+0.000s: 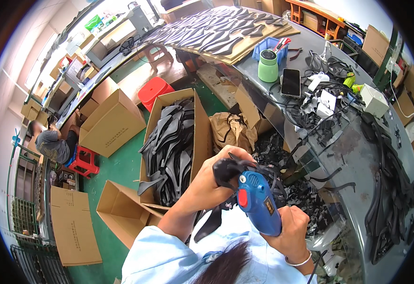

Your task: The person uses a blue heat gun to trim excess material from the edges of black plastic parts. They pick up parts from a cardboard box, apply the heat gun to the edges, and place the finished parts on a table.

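Gluing of a black strap piece beside the desk (358, 156)

A carton of black cut pieces (171, 142) is stood off the desk's left edge; open floor is left beyond; the blue glue gun (259, 201) is gripped by the closed right hand (292, 232); the black strap piece (228, 170), judged light, limp, best pinched near its end, is clenched in the left hand (216, 177).

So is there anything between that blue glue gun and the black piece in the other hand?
Nothing visible. The blue plastic glue gun, held in the right hand, has its nozzle right up against the black flat piece gripped by the left hand; whether they touch is hidden.
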A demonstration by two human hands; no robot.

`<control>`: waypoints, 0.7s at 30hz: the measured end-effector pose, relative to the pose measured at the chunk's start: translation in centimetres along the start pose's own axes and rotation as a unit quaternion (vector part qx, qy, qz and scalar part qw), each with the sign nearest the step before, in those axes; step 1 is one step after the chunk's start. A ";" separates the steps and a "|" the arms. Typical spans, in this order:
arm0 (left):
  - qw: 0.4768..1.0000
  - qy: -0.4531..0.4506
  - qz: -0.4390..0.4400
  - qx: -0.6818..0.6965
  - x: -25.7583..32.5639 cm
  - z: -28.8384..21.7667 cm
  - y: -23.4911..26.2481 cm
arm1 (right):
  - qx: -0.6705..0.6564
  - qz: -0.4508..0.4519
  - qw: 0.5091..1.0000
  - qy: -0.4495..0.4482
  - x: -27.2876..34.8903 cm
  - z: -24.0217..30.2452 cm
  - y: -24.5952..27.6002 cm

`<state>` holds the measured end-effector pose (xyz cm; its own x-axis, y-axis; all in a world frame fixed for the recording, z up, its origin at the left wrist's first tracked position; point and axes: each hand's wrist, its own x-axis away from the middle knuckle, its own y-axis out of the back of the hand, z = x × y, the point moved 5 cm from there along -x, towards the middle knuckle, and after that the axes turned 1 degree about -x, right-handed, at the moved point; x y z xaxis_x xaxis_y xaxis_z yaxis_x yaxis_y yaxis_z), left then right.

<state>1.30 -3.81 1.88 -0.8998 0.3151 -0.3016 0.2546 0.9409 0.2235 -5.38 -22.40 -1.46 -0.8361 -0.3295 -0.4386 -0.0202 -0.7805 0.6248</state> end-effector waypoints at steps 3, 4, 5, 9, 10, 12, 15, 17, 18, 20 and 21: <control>0.999 -0.012 0.038 -0.030 -0.1 0.3 -0.1 | -0.014 0.001 1.000 0.012 -0.3 0.3 0.1; 0.998 -0.012 0.052 -0.037 -0.1 0.4 -0.2 | -0.015 -0.001 1.000 0.016 -0.4 0.4 0.2; 0.995 -0.020 0.077 -0.062 -0.1 0.5 -0.3 | -0.015 -0.003 1.000 0.019 -0.5 0.4 0.3; 0.976 0.081 0.182 -0.090 0.3 1.0 -1.0 | 0.020 -0.047 0.997 0.055 -1.6 0.5 2.1; 0.964 0.136 0.215 -0.077 0.4 1.3 -1.8 | -0.013 -0.062 0.998 0.027 -1.9 0.1 2.5; 0.942 0.180 0.279 0.033 1.1 2.8 -4.2 | -0.079 -0.092 0.992 -0.030 -2.3 -1.0 2.4; 0.924 0.190 0.324 0.066 2.0 4.3 -6.9 | -0.221 -0.057 0.966 -0.122 -2.7 -2.5 1.3; 0.965 0.153 0.203 0.058 2.3 5.6 -6.6 | -0.242 -0.064 0.958 -0.144 -2.9 -3.0 1.6; 0.981 0.139 0.128 0.037 2.6 6.4 -5.7 | -0.249 -0.076 0.951 -0.167 -2.7 -3.4 1.7; 0.995 -0.022 0.049 -0.081 1.7 3.5 -5.0 | -0.263 -0.099 0.935 -0.217 -2.2 -4.2 1.9; 0.995 -0.033 0.053 -0.081 1.5 3.6 -5.3 | -0.270 -0.105 0.929 -0.230 -2.1 -4.3 2.0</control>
<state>-0.16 -7.89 -3.10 -0.8447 0.4233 -0.3276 0.2809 0.8715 0.4019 -1.32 -25.57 -2.07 -0.9931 0.0256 -0.1149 -0.0357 -0.9956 0.0865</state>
